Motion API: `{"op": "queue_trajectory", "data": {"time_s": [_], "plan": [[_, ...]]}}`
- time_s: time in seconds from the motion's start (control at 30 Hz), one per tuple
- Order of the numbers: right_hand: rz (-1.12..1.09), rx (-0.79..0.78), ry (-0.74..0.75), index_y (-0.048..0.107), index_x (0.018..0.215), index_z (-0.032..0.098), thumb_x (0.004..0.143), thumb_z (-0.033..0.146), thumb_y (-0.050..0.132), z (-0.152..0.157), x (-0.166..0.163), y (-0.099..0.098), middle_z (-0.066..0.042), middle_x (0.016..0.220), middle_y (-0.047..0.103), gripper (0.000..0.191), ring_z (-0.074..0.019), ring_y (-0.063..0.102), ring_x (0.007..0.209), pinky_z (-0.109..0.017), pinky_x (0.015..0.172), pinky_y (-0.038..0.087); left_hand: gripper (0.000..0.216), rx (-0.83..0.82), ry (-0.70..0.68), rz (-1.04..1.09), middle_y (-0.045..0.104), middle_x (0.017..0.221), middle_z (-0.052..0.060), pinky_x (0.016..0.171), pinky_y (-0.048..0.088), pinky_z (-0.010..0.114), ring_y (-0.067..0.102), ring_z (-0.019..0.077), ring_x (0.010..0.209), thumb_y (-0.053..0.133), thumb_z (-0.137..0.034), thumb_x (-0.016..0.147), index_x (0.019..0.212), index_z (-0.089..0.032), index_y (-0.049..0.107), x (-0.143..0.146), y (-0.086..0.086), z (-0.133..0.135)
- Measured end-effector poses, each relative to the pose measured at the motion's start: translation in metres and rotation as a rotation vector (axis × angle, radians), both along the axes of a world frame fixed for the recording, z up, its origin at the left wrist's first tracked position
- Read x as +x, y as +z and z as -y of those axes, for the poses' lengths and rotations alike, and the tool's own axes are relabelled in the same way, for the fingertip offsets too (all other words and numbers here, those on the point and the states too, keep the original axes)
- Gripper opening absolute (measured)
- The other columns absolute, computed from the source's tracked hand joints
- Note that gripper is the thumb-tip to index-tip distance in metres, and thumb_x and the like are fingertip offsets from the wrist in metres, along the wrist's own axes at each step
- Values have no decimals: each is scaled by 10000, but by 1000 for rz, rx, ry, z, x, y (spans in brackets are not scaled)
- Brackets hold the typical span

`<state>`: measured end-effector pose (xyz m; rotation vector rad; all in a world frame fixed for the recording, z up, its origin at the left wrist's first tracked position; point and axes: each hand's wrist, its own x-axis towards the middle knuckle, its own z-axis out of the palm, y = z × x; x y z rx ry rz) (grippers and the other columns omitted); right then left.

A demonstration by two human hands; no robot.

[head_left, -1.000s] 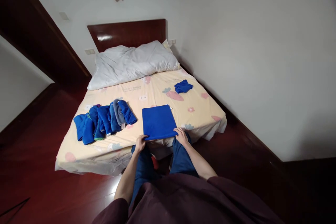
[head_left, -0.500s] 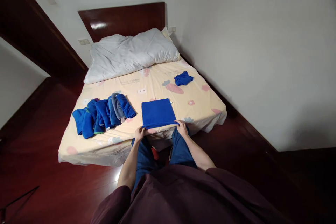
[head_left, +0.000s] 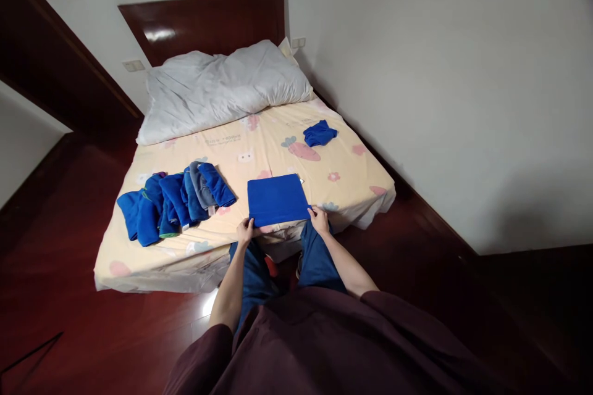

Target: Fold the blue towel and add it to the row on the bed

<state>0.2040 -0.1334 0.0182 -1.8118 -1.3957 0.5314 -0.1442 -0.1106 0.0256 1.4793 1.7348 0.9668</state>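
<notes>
A blue towel (head_left: 278,199) lies flat as a folded rectangle at the near edge of the bed (head_left: 273,163), a small white tag at its far right corner. My left hand (head_left: 245,231) pinches the near left corner between thumb and fingers. At the near right corner, my right hand (head_left: 319,220) is closed on the towel's edge. To the left, several rolled or folded towels (head_left: 173,200), mostly blue with one grey, lie overlapping in a row. Another blue cloth (head_left: 319,133) lies crumpled on the far right side of the bed.
A grey-white quilt (head_left: 227,89) is bunched against the dark wooden headboard (head_left: 208,24). A white wall (head_left: 440,105) runs along the right side, with a narrow gap beside the bed. Dark red floor (head_left: 69,333) surrounds the bed.
The towel's near edge, bunched as a raised strip before, now lies flatter between my hands. My hands keep hold of both near corners. The view has shifted slightly.
</notes>
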Motion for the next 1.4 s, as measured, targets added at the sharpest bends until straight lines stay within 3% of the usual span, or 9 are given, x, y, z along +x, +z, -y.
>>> {"op": "queue_trajectory", "data": {"time_s": [0.23, 0.53, 0.67, 0.73, 0.8, 0.87, 0.93, 1.13, 1.4], "plan": [[44, -61, -21, 747, 982, 207, 982, 460, 517, -6, 1, -8, -110, 955, 769, 342, -248, 717, 859, -317, 785, 540, 330, -82, 44, -29, 773, 929, 101, 835, 542, 310, 726, 240, 911, 597, -461, 861, 928, -163, 722, -4, -2, 6], [94, -93, -63, 756, 956, 210, 974, 450, 523, -13, -5, -7, -101, 886, 759, 336, -230, 688, 770, -316, 752, 523, 244, -74, 137, -133, 759, 881, 118, 830, 552, 361, 727, 264, 864, 615, -393, 868, 875, -171, 714, 6, 0, 4], [111, -10, -91, 718, 1136, 185, 978, 423, 491, -4, -8, 1, -123, 1010, 754, 365, -258, 684, 923, -376, 894, 519, 297, 10, 138, -170, 736, 1043, 144, 936, 547, 404, 710, 265, 987, 576, -325, 901, 1122, -151, 673, 6, 4, 17], [178, 125, -73, 681, 1225, 165, 997, 401, 452, 6, -8, 4, -151, 1166, 724, 401, -275, 647, 1093, -419, 1020, 468, 363, 121, 66, -228, 680, 1235, 161, 1057, 494, 418, 646, 264, 1177, 541, -298, 928, 1252, -155, 623, 5, 5, 28], [286, 253, 49, 650, 1295, 170, 1011, 362, 426, 17, -7, 6, -145, 1297, 679, 409, -269, 598, 1219, -437, 1099, 410, 395, 255, -99, -336, 595, 1403, 153, 1154, 417, 431, 538, 262, 1342, 499, -284, 957, 1321, -166, 596, 3, 5, 37], [387, 285, 238, 603, 1376, 196, 1008, 310, 424, 26, -7, 7, -114, 1408, 622, 425, -248, 554, 1305, -436, 1129, 387, 440, 333, -286, -451, 519, 1507, 131, 1203, 357, 452, 437, 265, 1440, 458, -264, 974, 1390, -165, 560, 2, 4, 43], [454, 241, 374, 549, 1444, 208, 985, 263, 435, 29, -7, 6, -91, 1506, 541, 475, -239, 491, 1390, -448, 1153, 370, 500, 311, -386, -532, 452, 1569, 119, 1230, 308, 472, 354, 270, 1497, 449, -231, 966, 1456, -156, 509, 4, 2, 43], [432, 53, 416, 537, 1465, 185, 954, 252, 464, 18, -9, 2, -94, 1550, 487, 521, -243, 421, 1461, -465, 1207, 331, 631, 126, -384, -648, 401, 1589, 169, 1221, 296, 503, 341, 317, 1501, 518, -145, 868, 1497, -113, 475, 14, 0, 25], [358, 20, 343, 567, 1433, 204, 864, 112, 502, 9, -12, 2, -87, 1515, 531, 581, -238, 459, 1425, -479, 1194, 339, 612, 73, -392, -667, 492, 1517, 192, 1178, 339, 521, 429, 328, 1445, 528, -72, 863, 1466, -169, 517, 15, 11, 8]]}}
